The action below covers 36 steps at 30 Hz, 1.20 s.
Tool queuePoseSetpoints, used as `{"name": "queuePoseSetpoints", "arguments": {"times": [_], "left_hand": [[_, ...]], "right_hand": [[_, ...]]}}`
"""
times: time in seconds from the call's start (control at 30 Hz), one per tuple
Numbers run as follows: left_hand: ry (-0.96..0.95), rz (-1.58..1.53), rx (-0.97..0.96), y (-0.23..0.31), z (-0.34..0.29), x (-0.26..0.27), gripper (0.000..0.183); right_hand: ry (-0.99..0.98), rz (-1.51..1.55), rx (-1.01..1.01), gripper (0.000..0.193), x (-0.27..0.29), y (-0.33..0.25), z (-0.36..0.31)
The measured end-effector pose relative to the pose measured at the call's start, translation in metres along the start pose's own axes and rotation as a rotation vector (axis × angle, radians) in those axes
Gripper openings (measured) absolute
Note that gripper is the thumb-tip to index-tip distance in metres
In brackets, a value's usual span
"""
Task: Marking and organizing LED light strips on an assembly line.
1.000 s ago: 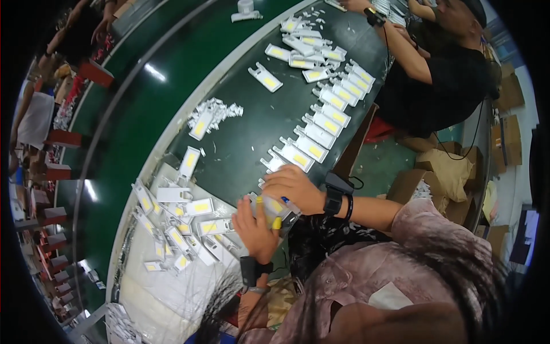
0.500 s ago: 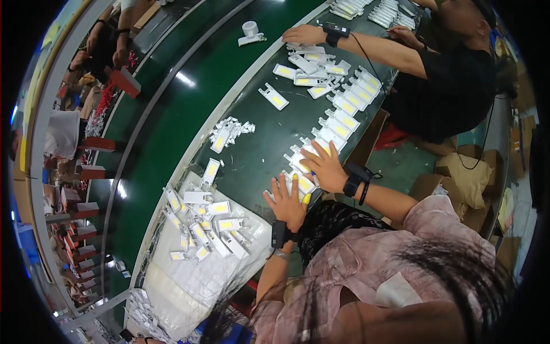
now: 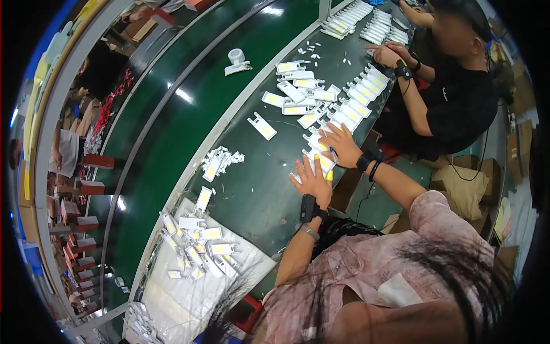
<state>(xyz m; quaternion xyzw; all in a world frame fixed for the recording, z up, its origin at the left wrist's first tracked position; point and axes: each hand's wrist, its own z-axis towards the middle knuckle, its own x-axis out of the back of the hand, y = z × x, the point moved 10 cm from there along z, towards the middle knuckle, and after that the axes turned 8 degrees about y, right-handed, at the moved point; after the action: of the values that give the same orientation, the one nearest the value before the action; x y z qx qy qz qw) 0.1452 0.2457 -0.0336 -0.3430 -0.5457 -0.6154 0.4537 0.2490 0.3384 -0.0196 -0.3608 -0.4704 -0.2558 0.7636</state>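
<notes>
My left hand (image 3: 313,184) lies spread over the near end of a long row of flat white light modules (image 3: 322,165) with yellow panels. Yellow covers show on some of its fingers. Just beyond it, my right hand (image 3: 342,148) rests on the same row with its fingers apart, and a small blue thing shows by its fingertips. Both hands touch the modules without wrapping round any. The covered part of the row is hidden. Farther along, more modules (image 3: 356,105) stand side by side, overlapping, up to the co-worker's side.
Loose modules (image 3: 298,92) lie in a pile beyond the row, with one (image 3: 262,126) apart. Small white clips (image 3: 226,157) are heaped to the left. Another module pile (image 3: 197,246) sits on a white sheet (image 3: 172,292). A co-worker's hands (image 3: 387,54) are at the far right.
Both my hands and the row's near end have shifted away and to the right along the table. The co-worker's outstretched arm has drawn back from the loose pile. My view has tilted slightly.
</notes>
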Motion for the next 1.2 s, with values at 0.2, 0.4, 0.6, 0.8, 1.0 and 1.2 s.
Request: {"name": "queuePoseSetpoints", "arguments": {"times": [0.2, 0.4, 0.6, 0.8, 1.0, 1.2], "left_hand": [[0.166, -0.162, 0.016, 0.006, 0.025, 0.002, 0.073], [0.245, -0.163, 0.170, -0.054, -0.025, 0.070, 0.070], [0.403, 0.187, 0.553, -0.181, -0.174, 0.173, 0.070], [0.374, 0.473, 0.888, -0.268, -0.265, 0.201, 0.075], [0.409, 0.244, 0.503, -0.270, -0.254, 0.191, 0.056], [0.492, 0.013, 0.446, -0.286, -0.277, 0.209, 0.050]], "right_hand": [[0.168, 0.078, -0.073, 0.036, 0.020, 0.027, 0.006], [0.242, 0.281, -0.077, 0.031, 0.047, -0.015, -0.016], [0.081, 0.630, 0.082, 0.027, 0.022, -0.141, -0.036], [-0.300, 0.802, 0.261, 0.029, -0.041, -0.282, -0.039], [-0.231, 0.730, 0.181, 0.027, -0.110, -0.386, -0.009], [-0.286, 0.615, 0.049, 0.025, -0.142, -0.399, -0.002]]}}
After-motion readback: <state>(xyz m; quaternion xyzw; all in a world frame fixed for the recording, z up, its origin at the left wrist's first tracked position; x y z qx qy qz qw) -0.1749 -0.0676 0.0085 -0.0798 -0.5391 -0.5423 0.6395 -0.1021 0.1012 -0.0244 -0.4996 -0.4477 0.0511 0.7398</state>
